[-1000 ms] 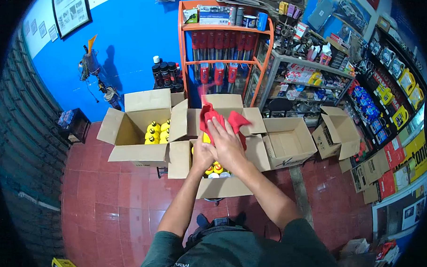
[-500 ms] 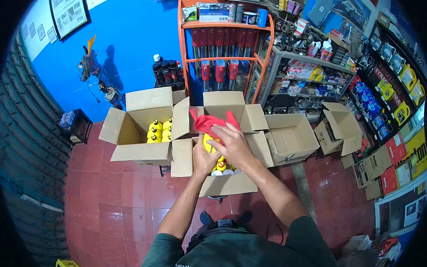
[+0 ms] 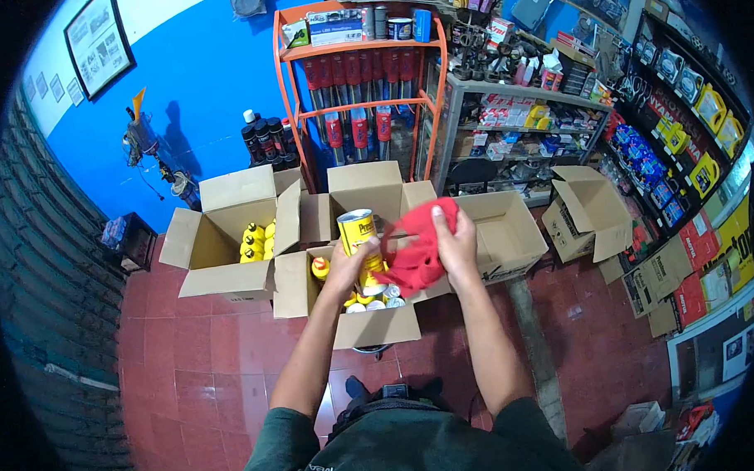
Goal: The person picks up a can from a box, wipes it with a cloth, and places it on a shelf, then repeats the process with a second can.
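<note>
Upright in my left hand is a yellow can with a silver rim, the fingers wrapped round its side. My right hand grips a red cloth, which hangs spread out just right of the can. Both hands are above the middle cardboard box, whose flaps stand open. Inside that box I see white-topped cans and yellow bottles, one a yellow bottle with a red cap. Part of the box's inside is hidden by my hands and the cloth.
At left an open box holds yellow bottles with black caps. To the right stand an open carton and another open box. Behind are an orange rack and a grey shelf unit full of goods.
The red cloth was bunched on the can's top with both hands together. Now my right hand has pulled it away to the right, and the can shows upright in my left hand.
</note>
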Tool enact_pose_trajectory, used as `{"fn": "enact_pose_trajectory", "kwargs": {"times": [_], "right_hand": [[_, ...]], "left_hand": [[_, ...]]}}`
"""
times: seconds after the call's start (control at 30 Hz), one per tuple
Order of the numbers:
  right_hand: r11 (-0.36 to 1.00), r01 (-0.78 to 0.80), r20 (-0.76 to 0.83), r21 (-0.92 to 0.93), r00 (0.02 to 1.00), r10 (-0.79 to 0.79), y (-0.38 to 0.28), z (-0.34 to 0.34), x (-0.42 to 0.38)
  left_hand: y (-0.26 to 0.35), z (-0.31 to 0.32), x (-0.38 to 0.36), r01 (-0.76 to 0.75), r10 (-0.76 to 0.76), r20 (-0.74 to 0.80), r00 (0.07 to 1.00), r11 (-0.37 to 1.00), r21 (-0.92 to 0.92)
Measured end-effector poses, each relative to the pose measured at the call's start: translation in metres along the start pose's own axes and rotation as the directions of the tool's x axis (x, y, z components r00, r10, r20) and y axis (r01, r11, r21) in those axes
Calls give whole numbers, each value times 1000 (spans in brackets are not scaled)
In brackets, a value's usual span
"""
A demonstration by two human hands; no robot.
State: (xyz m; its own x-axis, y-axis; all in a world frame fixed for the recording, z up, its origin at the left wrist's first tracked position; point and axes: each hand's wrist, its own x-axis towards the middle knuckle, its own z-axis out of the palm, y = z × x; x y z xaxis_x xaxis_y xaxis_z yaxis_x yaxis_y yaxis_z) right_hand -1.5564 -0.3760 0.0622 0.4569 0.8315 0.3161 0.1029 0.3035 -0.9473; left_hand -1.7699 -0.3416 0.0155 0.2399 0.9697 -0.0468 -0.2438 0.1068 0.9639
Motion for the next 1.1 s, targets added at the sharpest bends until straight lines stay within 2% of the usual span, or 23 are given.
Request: {"fn": "enact_pose_trajectory", "kwargs": {"times": [0.03, 0.07, 0.1, 0.13, 0.17, 0.23, 0.27, 0.37, 0.43, 0.5, 0.57, 0.63, 0.7, 0.77, 0.9, 0.97, 1.03, 1.1], "right_hand": [[998, -11, -18, -65, 1000, 10, 11, -21, 2], [987, -55, -27, -151, 998, 52, 19, -39, -1], [987, -58, -34, -149, 998, 54, 27, -56, -5], [977, -124, 121, -173, 982, 146, 40, -74, -9], [961, -184, 268, -207, 934, 237, 43, -88, -15], [944, -217, 399, -249, 865, 304, 43, -114, -29], [940, -232, 469, -251, 820, 327, 49, -128, -32], [948, -224, 509, -228, 802, 312, 56, -163, -36], [938, -242, 485, -246, 808, 336, 60, -191, -31], [950, -262, 502, -169, 807, 311, 61, -218, -26], [947, -290, 484, -137, 815, 320, 44, -242, -23], [928, -357, 476, -102, 802, 361, 39, -265, -20], [926, -368, 429, -85, 825, 368, 36, -291, -14], [937, -332, 350, -111, 869, 350, 34, -321, -7], [921, -370, 223, -122, 894, 389, 55, -399, 18], [934, -325, 174, -147, 921, 348, 52, -435, 38], [942, -284, 137, -181, 941, 310, 63, -474, 62], [951, -271, 116, -148, 950, 289, 65, -513, 88]], "left_hand": [[-1, 9, 4, 22, -19, 45, 999, 998, -60], [-1, 18, 8, 121, -102, 119, 988, 979, -165], [0, 29, 11, 224, -174, 201, 964, 939, -261], [-9, 37, 17, 342, -223, 337, 915, 872, -350], [1, 58, 11, 307, -194, 321, 927, 885, -351], [-6, 93, 18, 252, -142, 299, 944, 895, -368], [-9, 110, 21, 258, -165, 276, 947, 904, -343], [-19, 165, 30, 350, -219, 344, 913, 853, -387], [-30, 196, 38, 388, -245, 370, 896, 837, -386], [-40, 226, 45, 484, -248, 498, 831, 762, -429], [-57, 258, 55, 540, -300, 532, 792, 750, -382], [-70, 292, 67, 648, -252, 705, 662, 666, -371], [-72, 333, 71, 718, -281, 750, 599, 604, -347], [-86, 376, 83, 718, -285, 776, 563, 634, -288], [-120, 464, 113, 744, -273, 848, 454, 640, -192], [-131, 511, 122, 715, -288, 831, 476, 676, -176], [-153, 558, 144, 764, -280, 869, 408, 626, -158], [-170, 605, 164, 748, -304, 872, 384, 656, -101]]}}
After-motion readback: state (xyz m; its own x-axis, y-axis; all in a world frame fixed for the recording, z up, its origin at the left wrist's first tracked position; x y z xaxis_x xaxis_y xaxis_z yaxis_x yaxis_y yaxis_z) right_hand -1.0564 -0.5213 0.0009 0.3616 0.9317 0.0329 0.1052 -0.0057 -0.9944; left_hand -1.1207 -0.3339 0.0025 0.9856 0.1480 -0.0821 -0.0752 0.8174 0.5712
